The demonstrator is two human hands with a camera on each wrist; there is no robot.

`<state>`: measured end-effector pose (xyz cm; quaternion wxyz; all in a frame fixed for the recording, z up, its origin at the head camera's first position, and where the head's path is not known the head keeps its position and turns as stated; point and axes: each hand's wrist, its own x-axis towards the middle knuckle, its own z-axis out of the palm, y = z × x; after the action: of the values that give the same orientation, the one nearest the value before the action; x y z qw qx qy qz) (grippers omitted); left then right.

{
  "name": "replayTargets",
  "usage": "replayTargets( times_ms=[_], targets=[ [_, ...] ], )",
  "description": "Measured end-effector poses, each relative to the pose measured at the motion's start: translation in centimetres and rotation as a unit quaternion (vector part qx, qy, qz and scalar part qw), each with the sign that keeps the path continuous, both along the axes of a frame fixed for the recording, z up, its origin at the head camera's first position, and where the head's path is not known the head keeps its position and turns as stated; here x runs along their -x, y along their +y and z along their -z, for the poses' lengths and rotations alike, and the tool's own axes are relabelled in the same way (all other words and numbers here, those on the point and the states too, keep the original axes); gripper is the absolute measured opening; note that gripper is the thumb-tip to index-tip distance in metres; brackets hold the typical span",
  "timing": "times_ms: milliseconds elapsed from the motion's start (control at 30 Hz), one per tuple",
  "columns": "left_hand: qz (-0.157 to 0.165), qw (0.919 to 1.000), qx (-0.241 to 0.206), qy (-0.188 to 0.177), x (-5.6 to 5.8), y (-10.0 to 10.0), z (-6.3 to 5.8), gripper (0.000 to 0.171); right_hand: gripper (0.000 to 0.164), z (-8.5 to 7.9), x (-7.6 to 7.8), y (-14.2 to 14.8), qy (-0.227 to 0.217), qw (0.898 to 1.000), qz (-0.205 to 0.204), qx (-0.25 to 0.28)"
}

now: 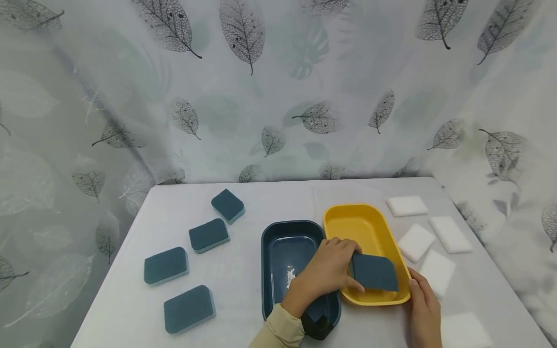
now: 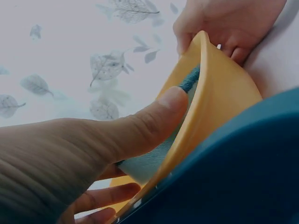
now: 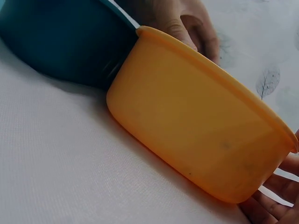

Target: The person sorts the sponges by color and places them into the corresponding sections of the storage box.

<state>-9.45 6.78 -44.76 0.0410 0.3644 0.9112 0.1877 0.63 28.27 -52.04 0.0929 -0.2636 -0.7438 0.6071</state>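
My left hand [image 1: 328,268] pinches a dark teal scouring sponge [image 1: 375,273] between thumb and fingers, inside the yellow plastic tub [image 1: 348,212]. From the left wrist, the sponge [image 2: 152,161] shows a paler side below the thumb, close to the tub's wall. My right hand [image 1: 424,307] holds the tub's near right corner, its fingers along the outer wall in the right wrist view. Directly left of it stands a dark blue tub [image 1: 267,270], overlapped by my left forearm.
Several teal sponges [image 1: 166,266] lie spread over the left of the white table [image 1: 235,290]. Several white sponge blocks [image 1: 416,241] lie to the right of the yellow tub, some close to my right hand. A leaf-patterned curtain [image 1: 270,87] hangs behind the table.
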Motion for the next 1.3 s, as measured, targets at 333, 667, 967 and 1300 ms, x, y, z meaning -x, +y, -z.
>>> replayTargets(
  times_ms=[333,667,967,1300],
  targets=[
    [0.036,0.9967,0.069,0.024,0.52,-0.19,0.77,0.073,0.056,-0.08,-0.09,-0.03,-0.028,0.999,-0.017,-0.035],
    [0.068,0.9888,0.128,0.037,0.95,0.18,0.76,0.079,0.055,-0.1,-0.04,0.23,-0.053,0.997,-0.02,-0.042],
    [0.095,0.9839,0.148,0.031,0.92,0.21,0.29,0.076,0.056,0.08,-0.17,0.34,-0.04,0.998,-0.019,-0.046],
    [0.104,0.985,0.137,0.01,1.01,0.09,0.56,0.058,0.055,0.24,-0.24,0.12,-0.019,0.999,-0.011,-0.043]
  ],
)
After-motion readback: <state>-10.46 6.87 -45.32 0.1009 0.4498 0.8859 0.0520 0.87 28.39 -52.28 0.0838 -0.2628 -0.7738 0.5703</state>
